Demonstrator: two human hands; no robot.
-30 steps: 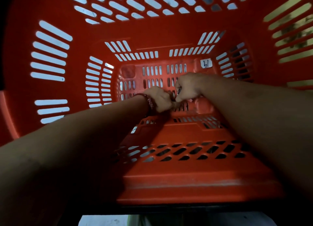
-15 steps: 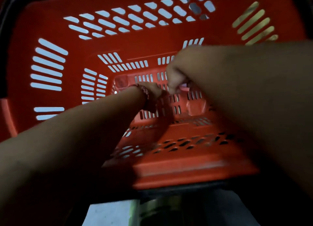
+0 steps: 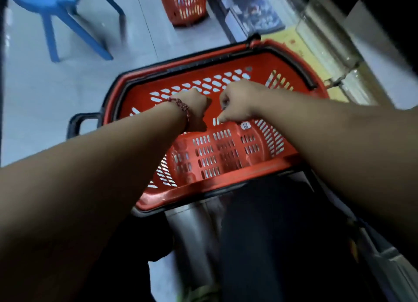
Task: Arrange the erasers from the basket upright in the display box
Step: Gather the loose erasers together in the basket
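Presently: item, erasers, none discernible in this view; any taken up would lie hidden inside the hands. Container: red slotted basket (image 3: 204,189), on the floor with its black handle (image 3: 226,56) folded back against the far rim and a small white label (image 3: 245,125) on its inner wall. Left hand (image 3: 196,108), beaded bracelet (image 3: 181,105) at the wrist, is clenched knuckles-up above the basket interior. Right hand (image 3: 235,107) is just beside it, apart from it, fingers curled downward as if pinching. Whether either fist encloses an eraser cannot be told. Display box: not identifiable here. Handling, judged: erasers should be small, light, firm yet slightly yielding, with a grippy surface unlikely to slip and nothing fragile about them. Several fit in one fist, but standing them upright probably calls for a thumb-and-forefinger pinch on the long sides, short end down. Surroundings: blue stool (image 3: 67,18) and a second red basket (image 3: 183,6) well apart on the pale floor.
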